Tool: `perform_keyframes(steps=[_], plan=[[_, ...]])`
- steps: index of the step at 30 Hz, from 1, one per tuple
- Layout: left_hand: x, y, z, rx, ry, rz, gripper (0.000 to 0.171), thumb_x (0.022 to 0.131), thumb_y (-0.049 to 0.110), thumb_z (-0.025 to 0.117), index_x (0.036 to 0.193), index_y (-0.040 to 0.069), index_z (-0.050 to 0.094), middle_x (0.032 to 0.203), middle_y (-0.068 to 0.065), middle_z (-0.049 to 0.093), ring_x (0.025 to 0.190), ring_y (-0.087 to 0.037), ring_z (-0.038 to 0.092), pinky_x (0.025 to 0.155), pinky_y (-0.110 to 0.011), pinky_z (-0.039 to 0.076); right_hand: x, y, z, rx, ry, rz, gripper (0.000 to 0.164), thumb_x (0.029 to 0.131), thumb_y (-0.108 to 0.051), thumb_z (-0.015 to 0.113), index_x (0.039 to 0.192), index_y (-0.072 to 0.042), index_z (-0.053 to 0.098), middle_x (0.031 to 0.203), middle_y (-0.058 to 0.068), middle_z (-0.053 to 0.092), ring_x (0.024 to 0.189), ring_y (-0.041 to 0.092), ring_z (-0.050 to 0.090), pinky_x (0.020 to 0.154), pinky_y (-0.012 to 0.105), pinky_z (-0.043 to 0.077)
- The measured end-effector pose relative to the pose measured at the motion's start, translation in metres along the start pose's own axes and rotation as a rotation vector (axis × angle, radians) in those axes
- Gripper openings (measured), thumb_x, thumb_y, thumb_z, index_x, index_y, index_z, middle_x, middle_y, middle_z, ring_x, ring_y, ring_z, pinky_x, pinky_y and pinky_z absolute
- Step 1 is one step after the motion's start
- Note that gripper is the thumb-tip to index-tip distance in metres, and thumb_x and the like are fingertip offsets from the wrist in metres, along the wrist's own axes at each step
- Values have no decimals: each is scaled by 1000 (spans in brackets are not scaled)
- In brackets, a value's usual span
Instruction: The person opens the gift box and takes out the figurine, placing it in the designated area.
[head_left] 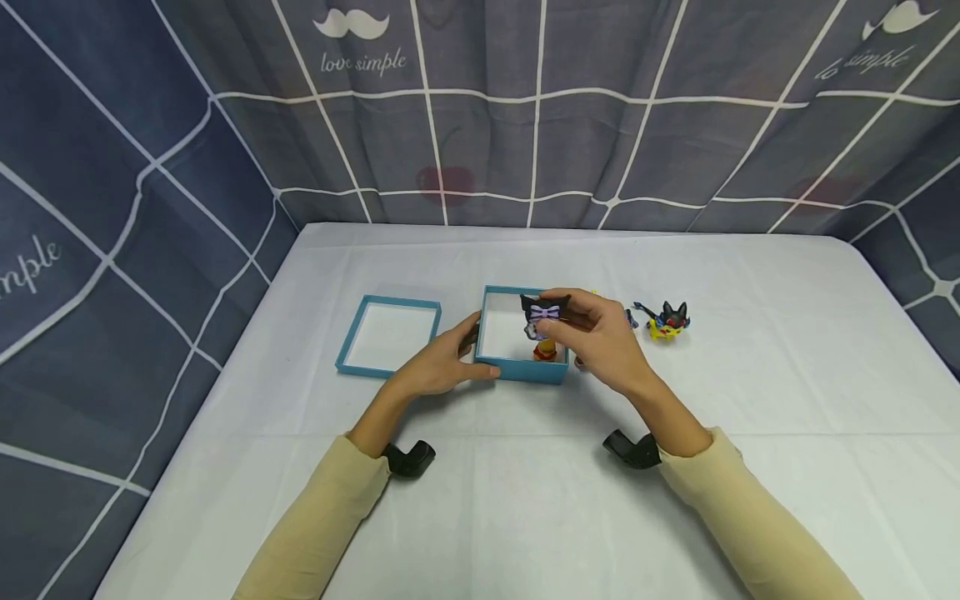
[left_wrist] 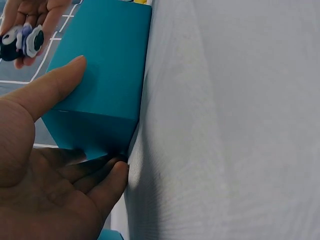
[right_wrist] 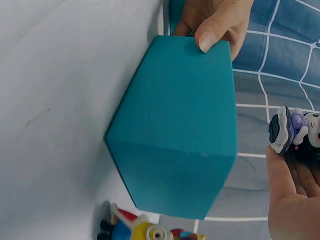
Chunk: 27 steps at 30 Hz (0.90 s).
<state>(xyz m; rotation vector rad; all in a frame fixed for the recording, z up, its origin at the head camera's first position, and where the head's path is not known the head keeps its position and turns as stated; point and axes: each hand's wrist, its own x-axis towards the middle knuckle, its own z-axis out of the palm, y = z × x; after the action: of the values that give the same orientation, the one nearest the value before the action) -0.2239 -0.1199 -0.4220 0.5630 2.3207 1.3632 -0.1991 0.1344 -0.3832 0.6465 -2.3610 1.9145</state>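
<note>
My right hand (head_left: 603, 337) holds a small figurine (head_left: 542, 313) with a black eared hood and a purple bow, over the right part of an open teal box (head_left: 525, 368). In the right wrist view the figurine (right_wrist: 295, 130) lies sideways against the fingers, showing its white frilled base. An orange-and-red figurine (head_left: 545, 350) stands inside the box near its right front corner. My left hand (head_left: 438, 358) grips the box's left front corner, with the thumb (left_wrist: 67, 80) along the front wall and the other fingers at the left side.
A teal box lid (head_left: 351, 333) lies hollow side up on the white table, left of the box. To the right stands a yellow figurine with a black eared head (head_left: 667, 321). More figurines, among them a yellow-and-blue one (right_wrist: 142, 227), sit beside the box, partly behind my right hand.
</note>
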Motion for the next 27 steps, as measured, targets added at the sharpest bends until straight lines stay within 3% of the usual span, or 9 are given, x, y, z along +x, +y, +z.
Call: perform_keyframes(steps=[6, 10, 17, 27], plan=[[0, -1, 0, 20, 1, -6, 101, 88, 28, 77, 158, 4, 8, 162, -12, 15, 146, -26, 24, 116, -37, 27, -8, 0, -11, -7, 38, 1, 32, 91, -10, 72, 122, -2, 66, 98, 7, 70, 87, 21, 69, 66, 26, 56], [0, -1, 1, 33, -1, -5, 102, 88, 29, 77, 158, 3, 8, 162, -13, 14, 146, -27, 24, 116, -38, 27, -13, 1, -19, -7, 63, 1, 30, 90, -6, 72, 119, 1, 66, 97, 6, 71, 90, 17, 68, 81, 25, 56], [1, 0, 0, 45, -2, -11, 102, 88, 30, 77, 158, 2, 9, 162, -12, 14, 145, -27, 25, 116, -37, 28, -24, 2, -35, -23, 88, 37, 30, 91, -5, 71, 119, 4, 66, 99, 5, 71, 88, 15, 69, 75, 23, 57], [1, 0, -1, 59, -2, -20, 102, 88, 31, 76, 158, 2, 8, 162, -13, 14, 145, -28, 25, 116, -37, 27, -38, 3, -58, -130, 120, 118, 32, 92, -15, 72, 121, -2, 66, 106, 8, 69, 94, 15, 69, 80, 22, 56]])
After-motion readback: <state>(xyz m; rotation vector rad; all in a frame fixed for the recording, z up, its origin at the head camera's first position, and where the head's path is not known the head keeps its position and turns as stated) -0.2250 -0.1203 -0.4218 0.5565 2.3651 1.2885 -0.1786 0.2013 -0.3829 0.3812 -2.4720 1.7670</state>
